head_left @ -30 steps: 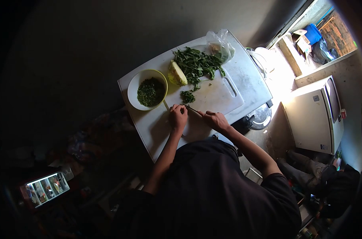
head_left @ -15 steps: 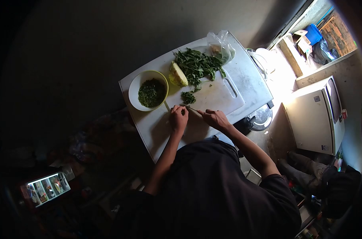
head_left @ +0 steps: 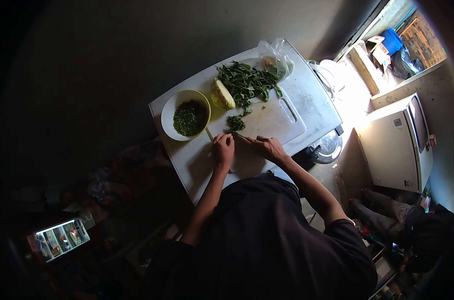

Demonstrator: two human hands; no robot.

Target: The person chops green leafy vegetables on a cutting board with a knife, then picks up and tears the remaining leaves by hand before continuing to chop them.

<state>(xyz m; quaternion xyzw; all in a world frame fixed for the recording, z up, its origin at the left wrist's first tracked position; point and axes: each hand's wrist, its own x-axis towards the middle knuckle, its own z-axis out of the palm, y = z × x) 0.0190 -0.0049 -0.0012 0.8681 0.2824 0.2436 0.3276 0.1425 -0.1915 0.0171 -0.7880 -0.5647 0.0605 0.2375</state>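
My right hand (head_left: pixel 268 148) is closed round the handle of a knife (head_left: pixel 240 135), whose blade points left toward my other hand. Fingers curled, my left hand (head_left: pixel 223 148) rests at the near-left edge of the white cutting board (head_left: pixel 274 122); what it pinches is hidden. Just beyond the blade lies a small heap of chopped greens (head_left: pixel 235 123). A cut piece of cabbage (head_left: pixel 222 95) and a pile of leafy greens (head_left: pixel 247 82) sit farther back. Left of them, a bowl (head_left: pixel 186 115) with a yellow-green rim contains finely chopped greens.
A clear plastic bag (head_left: pixel 277 59) stands at the far corner of the white table (head_left: pixel 314 102). Beyond the right edge are a dark-handled round pot (head_left: pixel 327 149) and a white fridge (head_left: pixel 389 145). Another person's legs (head_left: pixel 379 207) show at lower right. A lit screen (head_left: pixel 61 240) glows at lower left.
The knife and my right hand have shifted very slightly, and my left hand has moved a little down and left. The bowl, cabbage and leaf pile stay in place.
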